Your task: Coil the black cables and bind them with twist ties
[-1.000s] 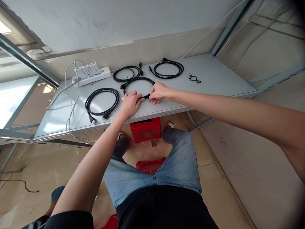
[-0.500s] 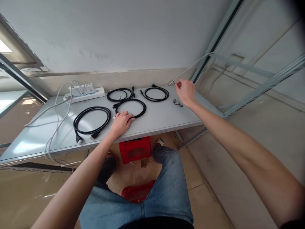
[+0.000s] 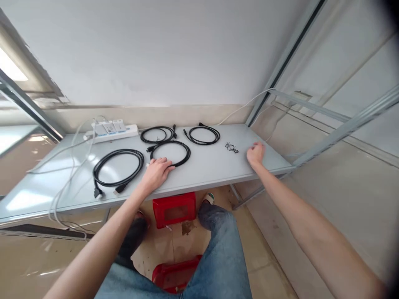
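My left hand (image 3: 156, 171) lies over the near side of a coiled black cable (image 3: 186, 154), fingers closed on it against the tabletop. On the right part of the table, my right hand (image 3: 255, 153) is closed in a fist; whatever it may hold is hidden. Left of that fist lies a small bunch of thin black twist ties (image 3: 231, 147), not touched by it. Another black cable coil (image 3: 119, 184), with its plugs toward me, is to the left of my left hand. Two more coils, one at the back middle (image 3: 152, 128) and one farther right (image 3: 204, 143), rest behind.
A white power strip (image 3: 129, 131) with plugged-in adapters stands at the back left, its pale cords (image 3: 72, 166) trailing over the front edge. Metal posts (image 3: 282, 68) frame the grey table (image 3: 212, 166). Red stools (image 3: 174, 209) are below, near my legs.
My right hand has come down from above the back right of the table to its right side, right of the twist ties. My left hand stays on the coil. The view has tilted slightly.
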The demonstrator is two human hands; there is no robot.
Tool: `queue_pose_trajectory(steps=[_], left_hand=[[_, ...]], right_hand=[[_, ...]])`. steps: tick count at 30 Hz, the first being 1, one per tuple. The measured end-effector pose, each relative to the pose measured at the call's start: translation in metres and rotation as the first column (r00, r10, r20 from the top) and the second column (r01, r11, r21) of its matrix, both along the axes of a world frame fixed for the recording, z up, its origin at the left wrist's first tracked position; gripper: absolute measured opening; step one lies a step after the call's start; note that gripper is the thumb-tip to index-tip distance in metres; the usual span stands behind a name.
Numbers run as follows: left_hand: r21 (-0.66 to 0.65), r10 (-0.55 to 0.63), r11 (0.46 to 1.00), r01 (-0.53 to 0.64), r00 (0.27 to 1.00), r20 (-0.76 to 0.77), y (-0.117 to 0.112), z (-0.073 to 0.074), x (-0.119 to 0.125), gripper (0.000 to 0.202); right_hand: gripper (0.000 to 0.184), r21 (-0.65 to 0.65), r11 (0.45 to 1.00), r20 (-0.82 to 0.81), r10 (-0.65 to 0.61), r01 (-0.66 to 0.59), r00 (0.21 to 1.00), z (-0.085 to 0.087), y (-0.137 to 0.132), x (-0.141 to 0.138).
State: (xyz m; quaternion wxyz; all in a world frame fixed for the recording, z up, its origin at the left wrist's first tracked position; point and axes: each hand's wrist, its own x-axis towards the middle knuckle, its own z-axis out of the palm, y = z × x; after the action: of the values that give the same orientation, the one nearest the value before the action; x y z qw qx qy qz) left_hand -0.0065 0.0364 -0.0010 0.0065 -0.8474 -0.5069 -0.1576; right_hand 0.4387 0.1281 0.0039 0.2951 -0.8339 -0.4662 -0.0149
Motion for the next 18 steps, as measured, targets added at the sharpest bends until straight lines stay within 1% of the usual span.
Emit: queue_pose_trajectory(steps=[1, 3, 7, 12, 18], left_hand=[[-0.006, -0.001, 1.000, 0.001, 1.000, -0.013, -0.002, 0.002, 0.001, 0.042], [-0.032, 0.004, 0.999, -0.005, 0.999, -0.038, -0.006, 0.007, 0.002, 0.042], [-0.058, 0.040, 0.997, -0.046, 0.994, -0.100, -0.014, 0.012, 0.005, 0.047], [-0.089, 0.012, 0.996, -0.027, 0.987, -0.160, -0.018, 0.015, 0.006, 0.057], [-0.096, 0.028, 0.994, -0.044, 0.986, -0.162, -0.019, 0.019, 0.008, 0.060]], right_hand=[[0.038, -0.019, 1.000, 0.023, 0.000, 0.000, 1.000, -0.004, 0.005, 0.003], [0.042, -0.046, 0.998, 0.060, 0.042, -0.040, 0.997, -0.012, 0.013, 0.007], [0.047, -0.047, 0.997, 0.075, 0.065, -0.062, 0.995, -0.022, 0.021, 0.009], [0.046, -0.079, 0.992, 0.080, 0.103, -0.096, 0.991, -0.024, 0.022, 0.012], [0.041, -0.123, 0.988, 0.146, 0.111, -0.093, 0.983, -0.022, 0.023, 0.006]])
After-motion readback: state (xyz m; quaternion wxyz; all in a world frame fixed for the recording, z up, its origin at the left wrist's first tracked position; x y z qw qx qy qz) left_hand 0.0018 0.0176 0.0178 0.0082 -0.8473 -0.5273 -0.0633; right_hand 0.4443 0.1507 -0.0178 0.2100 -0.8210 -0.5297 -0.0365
